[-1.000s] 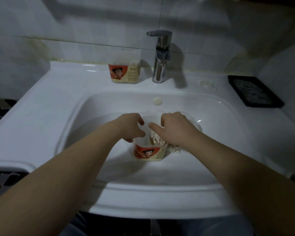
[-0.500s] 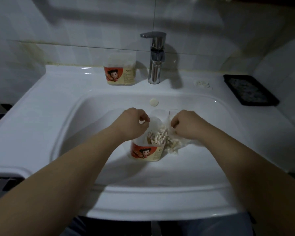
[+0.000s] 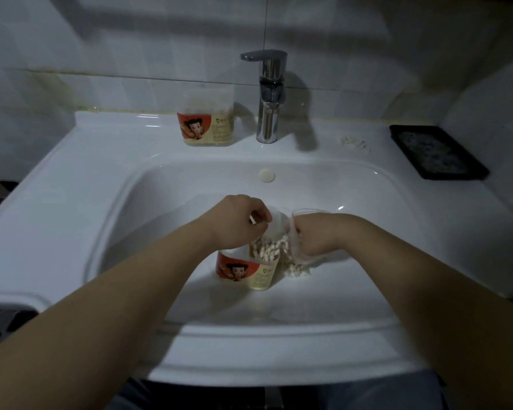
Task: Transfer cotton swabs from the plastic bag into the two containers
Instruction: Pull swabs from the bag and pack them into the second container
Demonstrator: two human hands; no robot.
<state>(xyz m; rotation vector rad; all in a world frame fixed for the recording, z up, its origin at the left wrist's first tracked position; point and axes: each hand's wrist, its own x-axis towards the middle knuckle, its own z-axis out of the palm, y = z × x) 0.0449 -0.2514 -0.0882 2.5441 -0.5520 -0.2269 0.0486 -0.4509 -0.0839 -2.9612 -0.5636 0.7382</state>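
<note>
- Sink (image 3: 80, 184): glossy white.
- Near container (image 3: 248, 269): clear, label orange-red and cream, cartoon figure print.
- Far container (image 3: 207, 125): same label pattern.
- Cotton swabs (image 3: 271, 250): white tips, tan sticks.
- Plastic bag (image 3: 304, 257): transparent.
- Faucet (image 3: 267, 96): chrome.
- Tray (image 3: 437, 152): black, speckled.

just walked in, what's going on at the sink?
A person works in the basin of a white ceramic sink. The left hand and right hand grip a clear plastic bag, apparently feeding white cotton swabs into a clear red-labelled container standing in the basin. A matching second container stands on the ledge beside the chrome faucet.
</note>
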